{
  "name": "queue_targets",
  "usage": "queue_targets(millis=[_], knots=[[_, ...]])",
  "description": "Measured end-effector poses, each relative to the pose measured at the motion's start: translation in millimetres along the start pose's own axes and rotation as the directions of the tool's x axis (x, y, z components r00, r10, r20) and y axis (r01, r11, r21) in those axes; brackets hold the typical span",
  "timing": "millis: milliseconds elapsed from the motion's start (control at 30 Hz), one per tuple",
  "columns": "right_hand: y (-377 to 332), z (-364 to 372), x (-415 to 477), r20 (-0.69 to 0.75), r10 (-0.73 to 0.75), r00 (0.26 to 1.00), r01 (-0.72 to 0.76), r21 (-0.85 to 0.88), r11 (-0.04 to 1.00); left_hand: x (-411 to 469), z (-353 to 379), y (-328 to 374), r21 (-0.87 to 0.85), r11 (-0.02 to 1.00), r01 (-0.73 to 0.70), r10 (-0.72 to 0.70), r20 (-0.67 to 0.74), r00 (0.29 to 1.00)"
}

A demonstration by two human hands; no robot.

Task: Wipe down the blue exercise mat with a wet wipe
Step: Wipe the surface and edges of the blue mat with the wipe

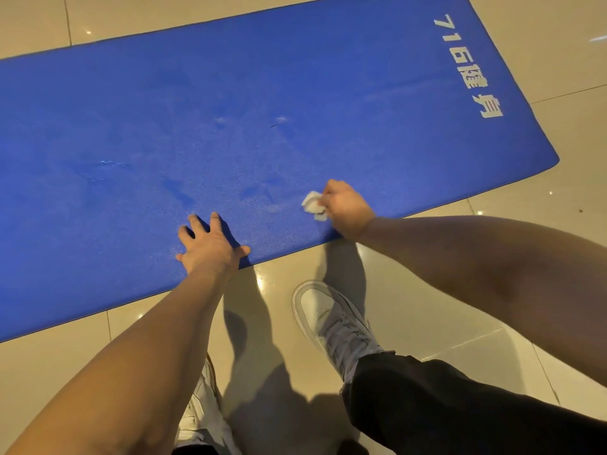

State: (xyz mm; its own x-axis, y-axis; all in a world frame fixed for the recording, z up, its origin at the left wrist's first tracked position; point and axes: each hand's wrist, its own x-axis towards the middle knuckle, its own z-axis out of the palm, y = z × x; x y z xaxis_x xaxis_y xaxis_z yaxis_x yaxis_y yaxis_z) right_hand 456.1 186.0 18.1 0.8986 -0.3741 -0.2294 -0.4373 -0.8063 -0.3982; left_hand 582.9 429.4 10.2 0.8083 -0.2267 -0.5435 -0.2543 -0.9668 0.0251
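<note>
a white laced sneaker (331,320) stands on glossy beige tiles (49,362). on the near edge of the grainy blue mat (295,93) the left hand (210,244) lies flat, fingers spread. the right hand (345,208) curls around a crumpled white wet wipe (313,205) that touches the mat. blurred white lettering (469,67) marks the right end, and the left end is cut off.

Foam and tile, as we see them

We see the mat (295,93) matt and finely grained (damp sheen in patches), the wipe (313,205) crumpled cloth, the floor (427,307) glossy tile.
</note>
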Motion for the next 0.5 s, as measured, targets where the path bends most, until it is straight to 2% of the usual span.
queue_targets(millis=[67,167,200,267,333,367,400,433,467,500], knots=[[20.6,-13.2,2.9,-0.042,0.164,0.986,-0.164,0.008,0.986,0.6,-0.3,1.0,-0.001,1.000,0.003,-0.003,0.006,1.000],[28.1,-6.0,3.7,-0.060,0.252,0.966,-0.251,0.026,0.968,0.7,-0.3,1.6,-0.002,1.000,0.002,-0.002,0.010,1.000],[21.2,0.2,2.9,-0.038,0.222,0.974,-0.220,0.034,0.975,0.7,-0.2,1.5,0.001,1.000,0.002,-0.002,0.010,1.000],[-1.3,15.5,0.9,-0.015,0.032,0.999,-0.033,-0.058,0.998,1.1,-0.5,1.4,0.012,1.000,0.006,-0.006,0.013,1.000],[-30.4,33.1,-7.1,-0.016,-0.065,0.998,0.065,-0.009,0.998,1.7,-1.4,1.6,0.021,1.000,0.009,-0.010,0.018,1.000],[-44.1,41.9,-11.6,0.024,-0.094,0.995,0.094,-0.017,0.995,2.3,-1.4,1.9,0.020,1.000,0.009,-0.009,0.020,1.000],[-60.5,45.2,-16.6,0.082,-0.063,0.995,0.059,0.051,0.997,3.0,-1.4,2.2,0.018,1.000,0.008,-0.008,0.023,1.000],[-70.8,46.7,-20.3,0.126,-0.085,0.988,0.087,-0.010,0.996,3.3,-1.4,2.4,0.017,1.000,0.010,-0.011,0.024,1.000],[-75.8,48.3,-18.5,0.183,-0.075,0.980,0.076,0.004,0.997,3.9,-1.5,2.5,0.018,1.000,0.015,-0.016,0.024,1.000],[-74.7,53.9,-11.5,0.177,-0.172,0.969,0.178,-0.019,0.984,4.1,-1.7,2.3,0.021,1.000,0.020,-0.021,0.026,0.999]])
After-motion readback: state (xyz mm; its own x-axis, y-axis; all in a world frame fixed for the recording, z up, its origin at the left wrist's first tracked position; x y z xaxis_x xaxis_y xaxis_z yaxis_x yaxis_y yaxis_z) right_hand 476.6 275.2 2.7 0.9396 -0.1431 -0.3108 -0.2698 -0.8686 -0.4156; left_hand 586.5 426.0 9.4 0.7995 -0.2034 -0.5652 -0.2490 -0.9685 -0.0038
